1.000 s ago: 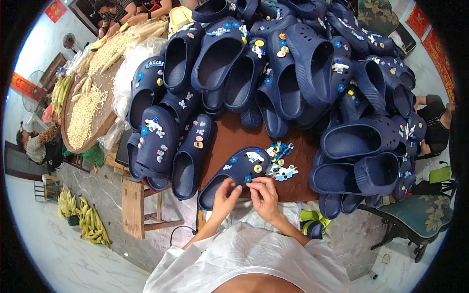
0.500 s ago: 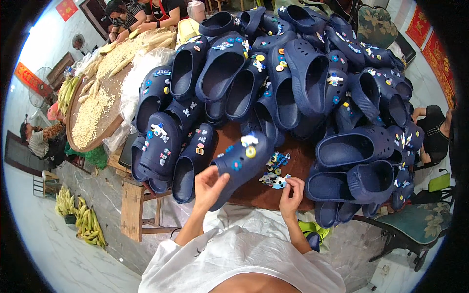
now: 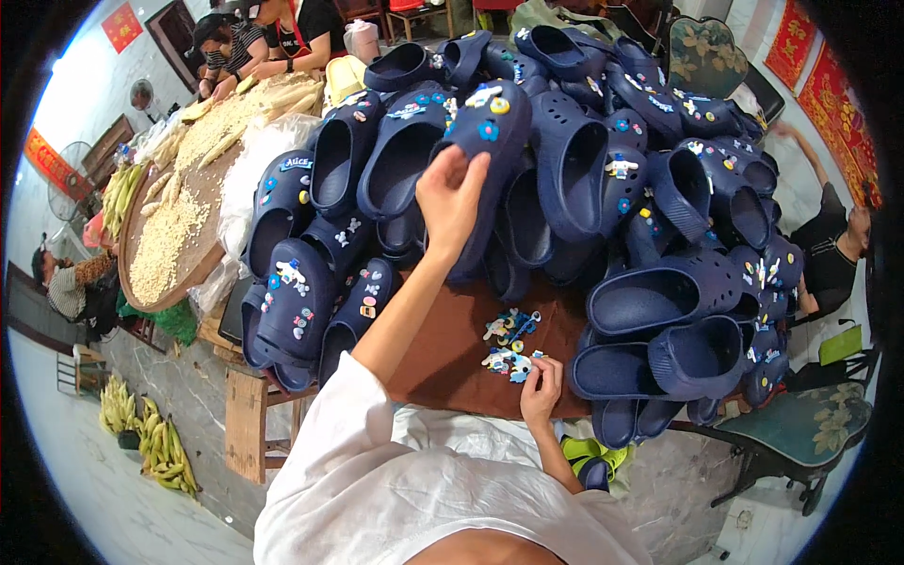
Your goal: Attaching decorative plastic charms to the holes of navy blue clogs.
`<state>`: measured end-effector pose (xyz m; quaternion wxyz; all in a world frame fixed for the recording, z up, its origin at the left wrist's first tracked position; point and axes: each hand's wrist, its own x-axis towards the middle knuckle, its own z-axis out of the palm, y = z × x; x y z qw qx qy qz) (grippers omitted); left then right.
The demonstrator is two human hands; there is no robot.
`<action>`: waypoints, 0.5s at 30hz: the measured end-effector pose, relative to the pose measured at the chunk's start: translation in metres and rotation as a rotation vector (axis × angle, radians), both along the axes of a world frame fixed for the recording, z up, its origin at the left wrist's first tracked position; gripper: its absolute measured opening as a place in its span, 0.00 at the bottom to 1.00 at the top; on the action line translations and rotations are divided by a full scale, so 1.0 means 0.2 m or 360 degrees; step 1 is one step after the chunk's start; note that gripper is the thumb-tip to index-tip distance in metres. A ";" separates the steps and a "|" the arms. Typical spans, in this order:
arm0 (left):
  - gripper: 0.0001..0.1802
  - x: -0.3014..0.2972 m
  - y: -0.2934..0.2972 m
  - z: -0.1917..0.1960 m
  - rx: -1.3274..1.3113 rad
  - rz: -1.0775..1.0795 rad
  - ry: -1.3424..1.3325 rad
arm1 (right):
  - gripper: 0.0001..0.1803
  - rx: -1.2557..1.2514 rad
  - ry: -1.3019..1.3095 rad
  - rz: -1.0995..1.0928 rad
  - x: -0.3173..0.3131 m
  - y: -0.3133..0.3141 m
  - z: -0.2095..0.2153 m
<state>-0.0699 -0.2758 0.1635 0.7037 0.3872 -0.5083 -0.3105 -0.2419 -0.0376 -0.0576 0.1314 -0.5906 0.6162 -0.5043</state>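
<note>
My left hand (image 3: 450, 202) reaches up over the shoe pile, its fingers closed on a navy clog (image 3: 499, 127). That clog has white, yellow and blue charms on its toe and rests against other clogs. My right hand (image 3: 541, 388) is low over the brown tabletop (image 3: 443, 363), thumb and fingertips pinched on a shoe charm (image 3: 539, 356) at the edge of a small group. Colourful shoe charms (image 3: 508, 364) in white, blue and yellow lie beside it, with more charms (image 3: 511, 325) just beyond.
Navy clogs (image 3: 650, 297) are heaped high along the back and right. At the left a round tray (image 3: 132, 259) bears corn kernels and cobs. Two people (image 3: 273, 42) work behind it; others sit at both sides. A wooden stool (image 3: 247, 424) and a padded chair (image 3: 800, 433) flank me.
My left hand has carried the clog up and away from me onto the pile. My right hand stays by the charms. The whole view has shifted slightly.
</note>
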 end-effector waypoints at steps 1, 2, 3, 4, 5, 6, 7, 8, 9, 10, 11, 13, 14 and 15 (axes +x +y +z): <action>0.11 -0.02 -0.07 0.00 -0.0051 0.0043 0.0032 | 0.08 -0.0002 0.0002 -0.0011 0.00 0.00 0.01; 0.13 -0.03 -0.14 -0.01 -0.0064 0.0073 0.0009 | 0.08 -0.0020 0.0041 0.0004 0.01 0.00 0.02; 0.11 -0.03 -0.21 -0.01 -0.0032 0.0078 0.0009 | 0.08 -0.0038 0.0079 0.0021 0.02 0.00 0.02; 0.14 -0.06 -0.26 -0.01 0.0005 0.0132 -0.0020 | 0.09 -0.0022 0.0106 0.0034 0.01 0.01 0.02; 0.17 -0.08 -0.30 0.00 0.0042 0.0188 -0.0050 | 0.09 -0.0018 0.0107 0.0024 0.01 0.01 0.02; 0.17 -0.09 -0.32 -0.01 0.0045 0.0181 -0.0051 | 0.09 -0.0017 0.0111 0.0036 0.01 0.01 0.01; 0.20 -0.11 -0.33 0.00 0.0063 0.0130 -0.0200 | 0.10 -0.0011 0.0114 0.0039 0.01 0.01 0.01; 0.23 -0.13 -0.34 0.00 0.0080 0.0082 -0.0349 | 0.10 -0.0023 0.0117 0.0039 0.01 0.02 0.00; 0.23 -0.14 -0.34 0.00 0.0090 0.0072 -0.0351 | 0.10 -0.0011 0.0115 0.0030 0.01 0.03 -0.01; 0.26 -0.14 -0.35 0.00 0.0114 -0.0001 -0.0441 | 0.10 -0.0022 0.0119 0.0033 0.01 0.02 -0.01; 0.28 -0.13 -0.34 -0.01 0.0140 -0.0071 -0.0531 | 0.10 -0.0030 0.0122 0.0040 0.01 0.02 -0.01; 0.34 -0.09 -0.33 -0.08 0.0113 -0.0054 -0.0532 | 0.10 -0.0003 0.0114 0.0061 0.02 0.01 -0.02; 0.33 -0.11 -0.27 -0.07 -0.0032 0.0065 -0.0692 | 0.10 -0.0004 0.0126 0.0041 0.01 0.02 -0.02; 0.33 -0.12 -0.22 -0.05 -0.0179 0.0184 -0.0851 | 0.09 -0.0003 0.0139 0.0024 0.00 0.02 -0.03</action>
